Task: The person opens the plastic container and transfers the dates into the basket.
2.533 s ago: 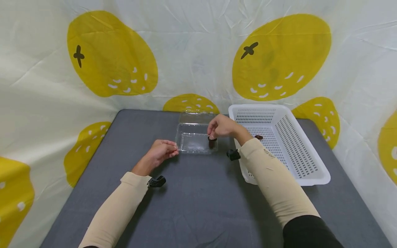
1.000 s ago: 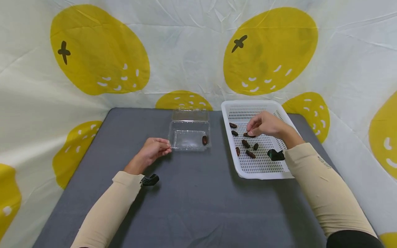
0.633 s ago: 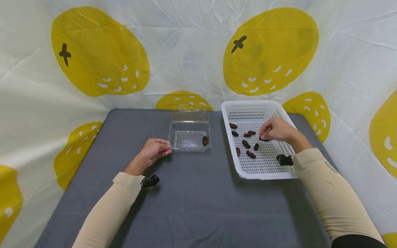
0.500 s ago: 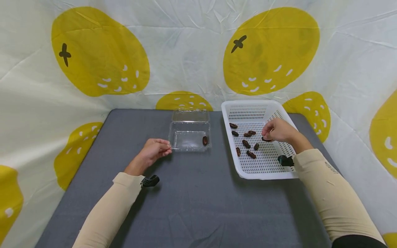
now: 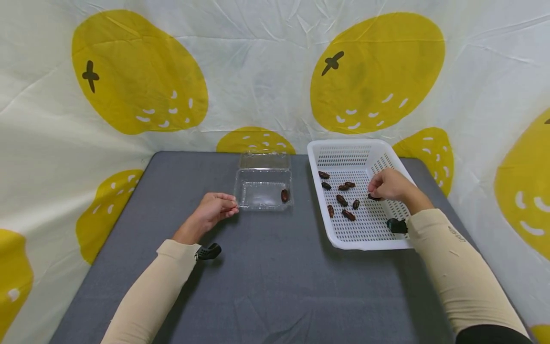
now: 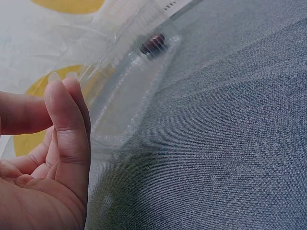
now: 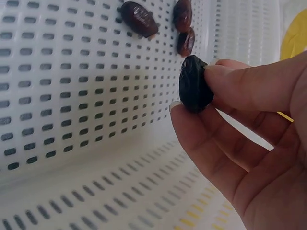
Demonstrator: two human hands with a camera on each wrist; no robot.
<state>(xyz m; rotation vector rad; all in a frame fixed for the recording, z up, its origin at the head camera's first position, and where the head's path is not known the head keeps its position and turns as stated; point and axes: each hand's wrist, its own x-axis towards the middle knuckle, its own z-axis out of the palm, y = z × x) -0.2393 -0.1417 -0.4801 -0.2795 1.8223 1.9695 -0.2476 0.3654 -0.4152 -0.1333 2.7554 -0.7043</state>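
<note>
Between thumb and fingers, my right hand (image 5: 393, 185) pinches a dark, wrinkled date (image 7: 194, 84) over the right side of the white basket (image 5: 365, 244). Several brown dates lie on the basket floor, among them one date (image 5: 341, 200) near the middle. At the near left corner of an open clear plastic clamshell box (image 5: 262, 208), my left hand (image 5: 210, 210) pinches the rim with thumb and fingertips. A single glossy brown date (image 5: 284, 195) lies at the right end of that box, also visible in the left wrist view.
The box and basket stand side by side on a grey cloth-covered table (image 5: 266, 277). The box's lid (image 5: 264, 161) leans up at the back. Behind the table hangs a white curtain (image 5: 258, 71) with yellow fruit prints.
My right hand moved from the clear box, where a date was left, to the basket, pinched a dark date there and shifted it rightward. The left hand stayed at the box's corner.
</note>
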